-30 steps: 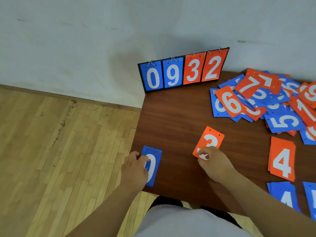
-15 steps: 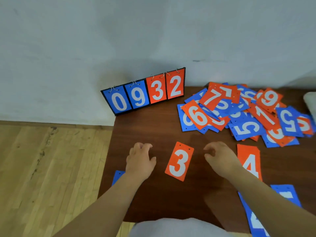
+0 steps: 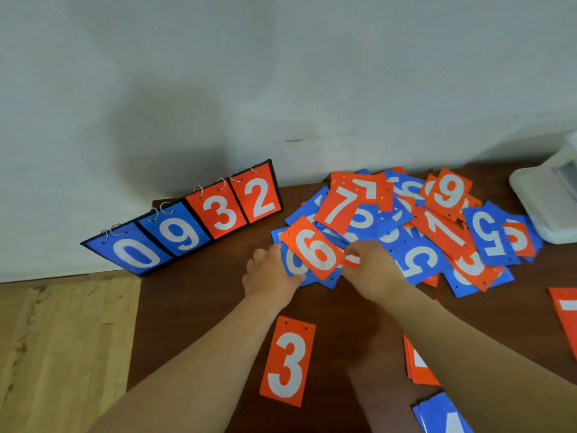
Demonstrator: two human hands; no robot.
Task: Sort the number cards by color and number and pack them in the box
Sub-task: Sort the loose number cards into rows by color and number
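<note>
A loose pile of orange and blue number cards [image 3: 415,232] covers the back right of the brown table [image 3: 193,310]. An orange 6 card [image 3: 315,248] lies on top at the pile's near left corner. My left hand [image 3: 268,276] is at the pile's left edge, its fingertips hidden under a blue card [image 3: 292,265] beneath the 6. My right hand [image 3: 374,270] is right of the 6 and pinches the edge of an orange card [image 3: 352,261] between thumb and finger. An orange 3 card [image 3: 287,360] lies flat between my forearms.
A flip scoreboard [image 3: 187,226] reading 0 9 3 2 stands at the table's back left corner. A white box [image 3: 549,198] sits at the far right. An orange stack [image 3: 418,367], a blue stack [image 3: 443,414] and an orange card [image 3: 565,314] lie near right. The table's left edge drops to wooden floor.
Both hands let go of the blue 0 and orange 3 cards and reached forward to the pile. The view swung right and up; the blue 0 card is out of view.
</note>
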